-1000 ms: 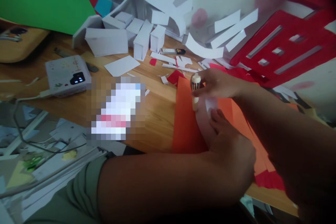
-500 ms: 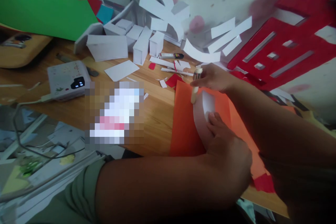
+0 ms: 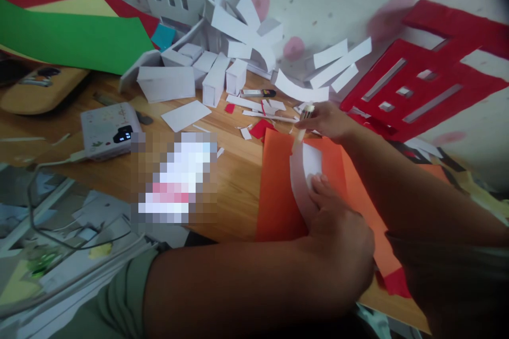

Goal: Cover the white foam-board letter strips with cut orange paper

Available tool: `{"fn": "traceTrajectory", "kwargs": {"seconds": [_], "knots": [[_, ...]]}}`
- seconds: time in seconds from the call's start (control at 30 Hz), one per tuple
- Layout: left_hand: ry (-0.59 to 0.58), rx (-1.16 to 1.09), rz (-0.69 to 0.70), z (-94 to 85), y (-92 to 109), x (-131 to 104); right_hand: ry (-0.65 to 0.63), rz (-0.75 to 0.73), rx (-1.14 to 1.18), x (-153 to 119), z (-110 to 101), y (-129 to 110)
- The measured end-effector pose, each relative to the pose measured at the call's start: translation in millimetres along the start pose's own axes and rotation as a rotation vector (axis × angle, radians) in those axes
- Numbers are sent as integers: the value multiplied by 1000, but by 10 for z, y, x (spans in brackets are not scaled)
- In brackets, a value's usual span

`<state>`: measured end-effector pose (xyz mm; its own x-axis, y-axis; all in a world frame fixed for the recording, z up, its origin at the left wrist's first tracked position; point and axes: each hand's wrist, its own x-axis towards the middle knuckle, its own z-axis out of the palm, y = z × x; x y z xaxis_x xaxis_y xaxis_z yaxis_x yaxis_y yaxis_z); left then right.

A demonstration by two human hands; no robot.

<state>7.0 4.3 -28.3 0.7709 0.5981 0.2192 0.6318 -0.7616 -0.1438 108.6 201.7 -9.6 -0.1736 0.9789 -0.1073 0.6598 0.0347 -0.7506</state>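
On the wooden desk [image 3: 234, 185], near right, the left hand [image 3: 342, 233] holds a curved white piece [image 3: 300, 183] over orange paper [image 3: 274, 206]; the right hand [image 3: 328, 119] pinches a tube [image 3: 301, 134], perhaps a pen; the far-right red panel [image 3: 445, 70] looks covered, the white piece bare.

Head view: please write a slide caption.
Left hand holds a curved white strip, right hand a slim tube, over orange paper.

Pale wall [image 3: 310, 8] with pink and grey spots behind a wood-grained tabletop [image 3: 236, 185], in dim light.
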Motion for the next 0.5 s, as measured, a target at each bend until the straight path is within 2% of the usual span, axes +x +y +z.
{"fn": "traceTrajectory", "kwargs": {"seconds": [0.1, 0.23, 0.33, 0.5], "knots": [[10, 27, -83, 25, 30, 28, -29, 6, 73, -48, -26, 26], [43, 29, -129, 60, 48, 31, 68, 51, 94, -163, -26, 19], [83, 48, -139, 106, 66, 18, 86, -1, 168, -234, -14, 49], [67, -12, -160, 128, 54, 22, 97, -74, 216, -342, -42, 204]]}}
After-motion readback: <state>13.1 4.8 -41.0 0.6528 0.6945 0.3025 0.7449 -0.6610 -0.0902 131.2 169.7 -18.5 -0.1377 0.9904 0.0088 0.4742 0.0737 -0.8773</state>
